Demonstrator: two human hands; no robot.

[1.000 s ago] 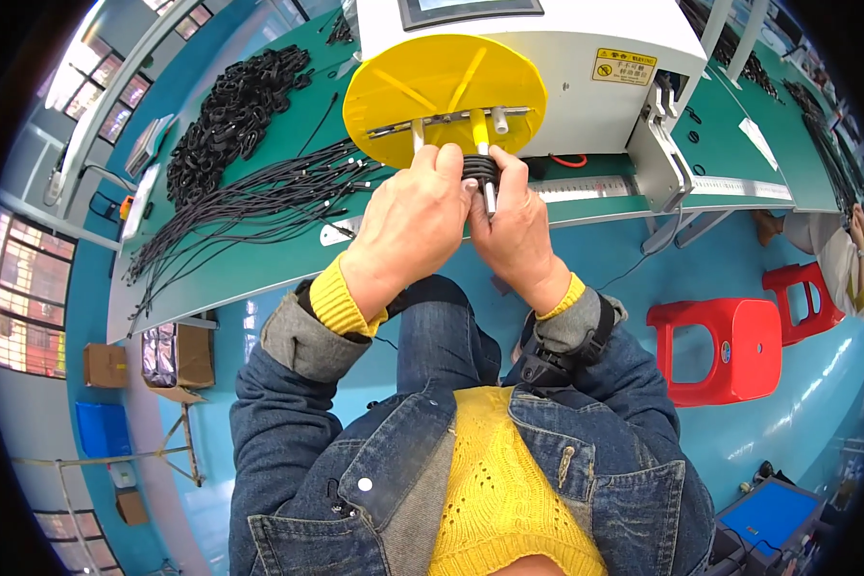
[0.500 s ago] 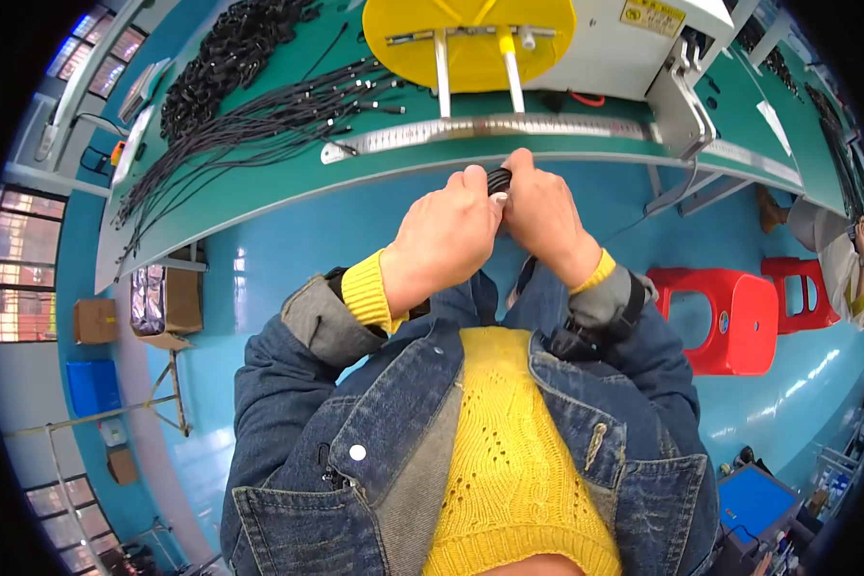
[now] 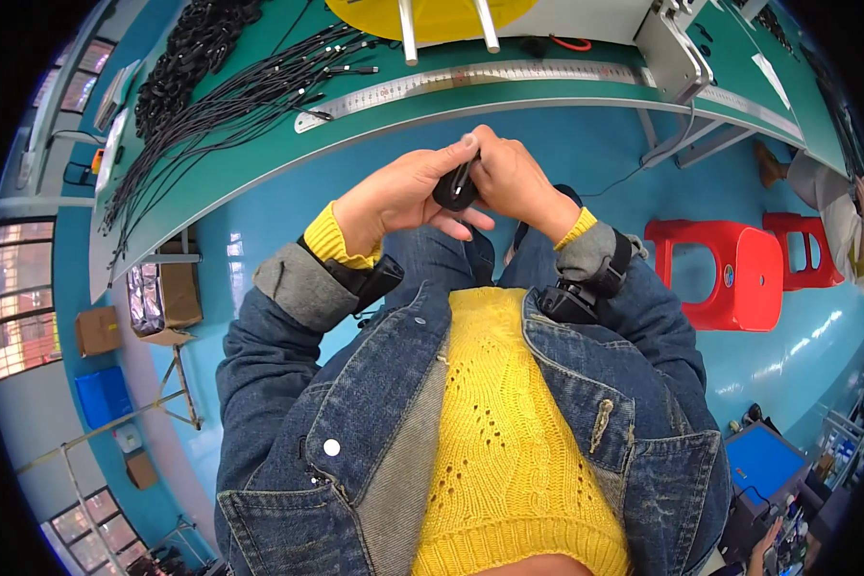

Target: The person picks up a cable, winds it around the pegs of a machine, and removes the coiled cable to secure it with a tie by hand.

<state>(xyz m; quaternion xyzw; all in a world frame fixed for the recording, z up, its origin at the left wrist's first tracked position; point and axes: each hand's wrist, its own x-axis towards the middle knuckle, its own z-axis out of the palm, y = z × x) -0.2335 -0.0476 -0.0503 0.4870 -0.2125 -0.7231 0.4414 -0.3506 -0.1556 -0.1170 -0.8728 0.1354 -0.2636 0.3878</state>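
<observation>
A coil of black cable [image 3: 457, 186] is held in front of me, a little nearer than the table edge. My right hand [image 3: 516, 179] is closed round its right side, with the fingers curled over its top. My left hand [image 3: 408, 189] has its thumb laid along the upper left of the coil, while its other fingers reach underneath and show beyond the lower side. Parts of the coil are hidden by both hands. On the green table [image 3: 408, 125] lie many loose black cables [image 3: 230, 115] with small metal plug ends.
A long steel ruler [image 3: 470, 79] runs along the table's front. Behind it stands a yellow disc [image 3: 442, 14] with two pale rods, beside a metal bracket [image 3: 672, 58]. Dark coiled cables [image 3: 187, 72] are heaped at far left. Red stools [image 3: 754, 274] and another person [image 3: 830, 206] are at right.
Both hands have drawn slightly left, and the coil has turned, showing more of itself. My left hand has loosened from a fist to stretched fingers under it. The view has shifted, cutting off the disc's top.
</observation>
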